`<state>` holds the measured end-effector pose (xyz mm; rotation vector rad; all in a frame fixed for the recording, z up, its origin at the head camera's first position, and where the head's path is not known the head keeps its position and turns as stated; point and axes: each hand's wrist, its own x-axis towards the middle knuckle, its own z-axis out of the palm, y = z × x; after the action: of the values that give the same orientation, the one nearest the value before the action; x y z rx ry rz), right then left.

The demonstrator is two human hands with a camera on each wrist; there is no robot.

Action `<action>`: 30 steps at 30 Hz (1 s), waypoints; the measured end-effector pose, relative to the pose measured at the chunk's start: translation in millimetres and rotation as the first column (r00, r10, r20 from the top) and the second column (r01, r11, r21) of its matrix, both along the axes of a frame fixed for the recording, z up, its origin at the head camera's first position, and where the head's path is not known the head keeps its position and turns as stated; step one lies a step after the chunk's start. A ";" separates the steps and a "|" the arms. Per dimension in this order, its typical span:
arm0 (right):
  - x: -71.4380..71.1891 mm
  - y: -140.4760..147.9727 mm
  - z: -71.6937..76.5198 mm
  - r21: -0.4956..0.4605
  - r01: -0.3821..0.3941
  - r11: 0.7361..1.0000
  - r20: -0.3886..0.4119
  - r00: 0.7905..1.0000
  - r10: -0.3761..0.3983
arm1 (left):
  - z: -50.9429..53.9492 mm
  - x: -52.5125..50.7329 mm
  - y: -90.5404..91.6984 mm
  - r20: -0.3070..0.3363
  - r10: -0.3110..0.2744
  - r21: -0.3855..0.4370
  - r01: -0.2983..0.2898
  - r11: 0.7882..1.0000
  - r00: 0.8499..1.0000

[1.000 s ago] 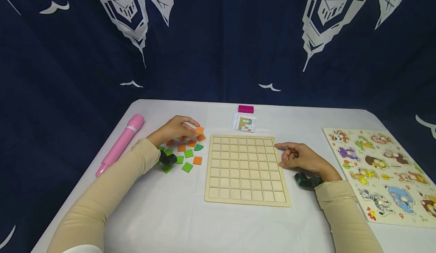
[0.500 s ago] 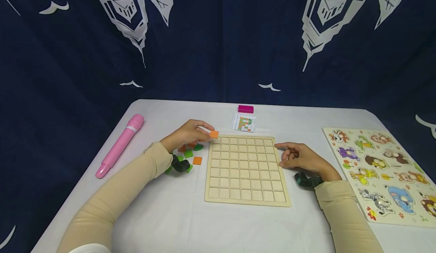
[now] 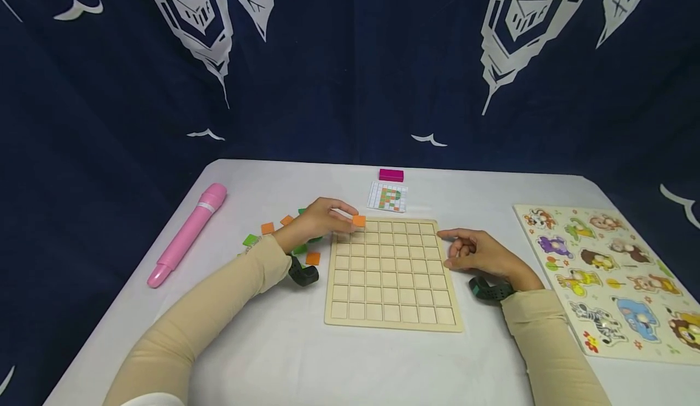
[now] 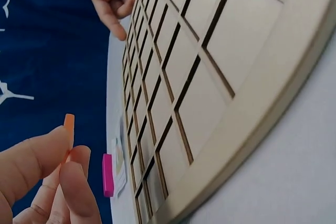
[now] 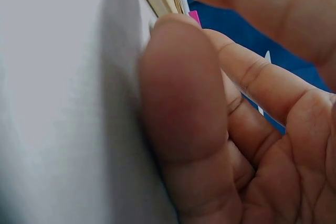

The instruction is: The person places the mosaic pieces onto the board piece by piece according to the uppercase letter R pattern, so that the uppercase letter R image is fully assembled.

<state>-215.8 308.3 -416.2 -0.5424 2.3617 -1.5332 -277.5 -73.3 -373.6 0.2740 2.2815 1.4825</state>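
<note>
My left hand (image 3: 318,220) pinches an orange square tile (image 3: 358,220) between thumb and fingers over the far left corner of the wooden grid board (image 3: 391,279). In the left wrist view the tile (image 4: 69,128) is seen edge-on, raised off the board (image 4: 262,106). My right hand (image 3: 487,255) rests at the board's right edge, index finger and thumb reaching to the rim, other fingers loosely bent. Up close in the right wrist view, the thumb (image 5: 184,93) lies near the white cloth. Loose green and orange tiles (image 3: 267,228) lie left of the board, partly hidden by my left hand and wrist.
Beyond the board lie a pattern card (image 3: 387,197) with a coloured grid and a magenta block (image 3: 391,175). A pink microphone-shaped toy (image 3: 188,234) lies at the left. An animal puzzle board (image 3: 607,278) takes up the right side. A dark blue curtain (image 3: 350,90) hangs behind.
My left hand has carried the orange tile rightward from the loose tiles to over the board's far left corner. My right hand stays in place. The head view has shifted slightly.
</note>
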 end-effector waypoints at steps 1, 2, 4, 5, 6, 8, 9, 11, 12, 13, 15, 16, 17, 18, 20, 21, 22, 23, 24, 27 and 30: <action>0.7 -0.4 -0.1 -0.004 -0.001 1.000 -0.001 1.000 0.001 | -0.9 0.8 1.9 -0.004 -0.004 -0.003 0.004 1.000 1.000; 1.3 -0.5 -0.3 -0.005 -0.002 1.000 -0.002 1.000 0.002 | -2.2 1.1 3.7 -0.010 -0.009 -0.008 0.009 1.000 1.000; 2.5 -0.9 -0.6 -0.010 -0.006 1.000 -0.003 1.000 0.006 | -4.8 1.9 6.5 -0.025 -0.019 -0.024 0.019 1.000 0.999; 3.0 -1.1 -0.7 -0.011 -0.007 1.000 -0.004 1.000 0.007 | -5.7 2.6 7.7 -0.034 -0.026 -0.036 0.025 0.999 0.999; 3.3 -1.1 -0.8 -0.012 -0.007 1.000 -0.005 1.000 0.007 | -6.0 3.6 8.8 -0.040 -0.033 -0.045 0.032 0.998 0.999; 3.5 -1.4 -0.9 -0.011 -0.006 1.000 -0.005 1.000 0.006 | -6.4 5.2 10.6 -0.070 -0.049 -0.083 0.043 0.996 0.996; 3.4 -1.7 -0.7 -0.010 -0.004 1.000 -0.003 1.000 0.004 | -6.7 5.8 11.3 -0.081 -0.056 -0.095 0.048 0.994 0.995; 2.6 -1.8 -0.4 -0.009 -0.002 1.000 0.000 1.000 0.002 | -5.9 7.0 12.9 -0.101 -0.066 -0.118 0.054 0.992 0.993; 2.2 -1.8 0.0 -0.008 -0.004 1.000 0.003 1.000 0.004 | -5.7 7.2 13.8 -0.111 -0.069 -0.131 0.055 0.990 0.991; 1.5 -1.9 0.3 -0.005 -0.002 1.000 0.005 1.000 0.002 | -5.5 7.2 14.8 -0.121 -0.072 -0.146 0.054 0.988 0.990; 0.3 -1.4 0.8 0.000 -0.002 1.000 0.004 1.000 0.002 | -5.2 6.7 16.9 -0.130 -0.073 -0.167 0.051 0.985 0.989; 0.0 -0.9 1.1 0.003 -0.001 1.000 0.005 1.000 0.001 | -5.2 6.6 18.1 -0.134 -0.072 -0.184 0.046 0.982 0.988; -0.3 -0.8 1.4 0.005 -0.001 1.000 0.006 1.000 0.001 | -5.4 6.5 19.1 -0.138 -0.069 -0.204 0.040 0.978 0.988; -0.3 -0.7 1.9 0.010 0.003 1.000 0.004 1.000 -0.003 | -5.5 6.7 20.0 -0.143 -0.068 -0.227 0.034 0.973 0.987; -0.1 -0.7 2.3 0.010 0.006 1.000 0.000 1.000 -0.006 | -6.0 6.8 21.6 -0.150 -0.066 -0.268 0.024 0.963 0.987; 0.3 -1.1 2.8 0.008 0.005 1.000 0.002 1.000 -0.005 | -6.4 6.8 22.2 -0.153 -0.067 -0.286 0.021 0.958 0.986; 0.5 -1.2 2.7 0.006 0.004 1.000 -0.003 1.000 -0.004 | -6.6 6.9 22.8 -0.155 -0.069 -0.303 0.019 0.953 0.986; 0.7 -1.6 2.6 0.002 0.001 1.000 -0.005 1.000 -0.001 | -6.5 7.1 23.3 -0.156 -0.072 -0.317 0.019 0.948 0.985; 1.0 -1.8 2.6 0.000 0.000 1.000 -0.008 1.000 0.000 | -6.9 6.7 23.9 -0.156 -0.080 -0.327 0.024 0.945 0.985; 1.7 -2.1 2.1 -0.010 -0.005 1.000 -0.010 1.000 0.005 | -7.7 5.9 25.3 -0.142 -0.098 -0.321 0.048 0.946 0.985; 2.3 -2.6 1.4 -0.015 -0.008 1.000 -0.009 1.000 0.008 | -8.3 5.4 26.8 -0.131 -0.126 -0.309 0.081 0.948 0.983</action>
<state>-213.5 305.7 -414.8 -0.5629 2.3541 -1.5490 -272.1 -46.5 -381.9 0.4185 2.5283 1.0718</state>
